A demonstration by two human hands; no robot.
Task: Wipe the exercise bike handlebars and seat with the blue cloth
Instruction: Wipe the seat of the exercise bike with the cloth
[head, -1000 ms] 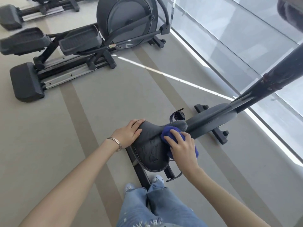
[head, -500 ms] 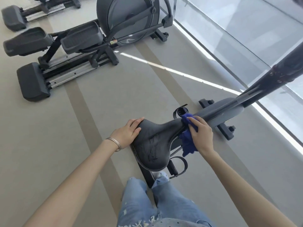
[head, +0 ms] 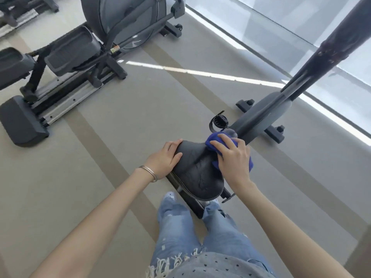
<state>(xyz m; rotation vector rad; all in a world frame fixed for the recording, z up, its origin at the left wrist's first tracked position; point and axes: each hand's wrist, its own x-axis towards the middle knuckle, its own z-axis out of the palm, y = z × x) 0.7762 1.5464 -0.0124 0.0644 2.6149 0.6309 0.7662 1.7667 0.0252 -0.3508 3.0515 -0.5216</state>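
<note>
The black exercise bike seat (head: 197,174) is just in front of my legs, its narrow nose pointing away from me. My right hand (head: 233,157) presses the crumpled blue cloth (head: 214,139) onto the seat's nose and right side, fingers spread over the cloth. My left hand (head: 163,159) rests on the seat's left edge, fingers lying along the rim. The bike frame (head: 259,115) runs from the seat toward the upper right, and its dark post (head: 341,43) rises out of view. The handlebars are out of frame.
A grey elliptical trainer (head: 112,27) with foot platforms and rails stands on the floor at the upper left. A glass wall (head: 301,23) runs along the right side behind the bike. The bike's front stabiliser bar (head: 275,131) and a strapped pedal (head: 219,122) lie beyond the seat.
My right hand slid the blue cloth from the seat's right side forward to its nose, then partly back over the nose and right side. My left hand stayed on the left edge.
</note>
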